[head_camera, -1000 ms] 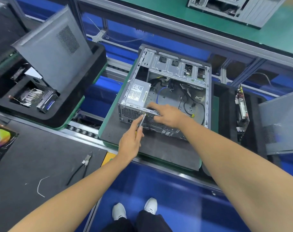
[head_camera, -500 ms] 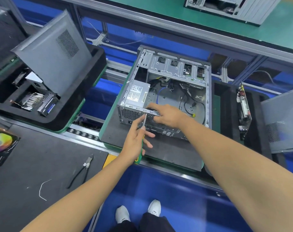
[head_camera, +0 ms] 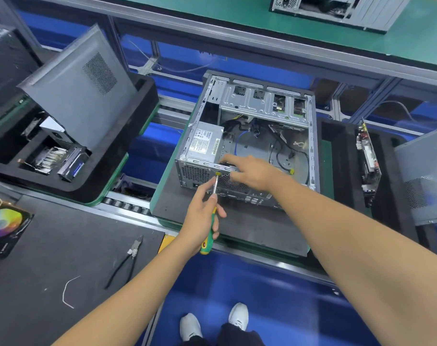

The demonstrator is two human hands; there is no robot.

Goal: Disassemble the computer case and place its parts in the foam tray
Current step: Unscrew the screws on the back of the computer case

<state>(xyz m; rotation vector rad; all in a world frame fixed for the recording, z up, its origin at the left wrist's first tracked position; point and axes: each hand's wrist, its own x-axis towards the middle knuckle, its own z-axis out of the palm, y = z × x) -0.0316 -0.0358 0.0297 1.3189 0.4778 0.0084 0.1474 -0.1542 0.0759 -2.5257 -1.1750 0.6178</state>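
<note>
An open grey computer case (head_camera: 265,106) lies on a dark mat on the conveyor, with its power supply (head_camera: 205,142) in the near left corner. My left hand (head_camera: 200,216) grips a green and yellow screwdriver (head_camera: 210,221), whose tip touches the case's rear panel near the power supply. My right hand (head_camera: 250,172) rests on the case's near top edge, index finger stretched along the rim. A black foam tray (head_camera: 342,156) to the right holds a circuit board (head_camera: 368,161) standing on edge.
Another foam tray (head_camera: 127,136) at the left holds a grey side panel (head_camera: 80,88), a heatsink and a drive. Pliers (head_camera: 127,260) and a white wire scrap lie on the near dark mat beside a colourful box (head_camera: 5,226). A second case sits on the far green shelf.
My left hand has slid back down the screwdriver, so more of the handle and shaft shows. The right hand has stayed on the case rim.
</note>
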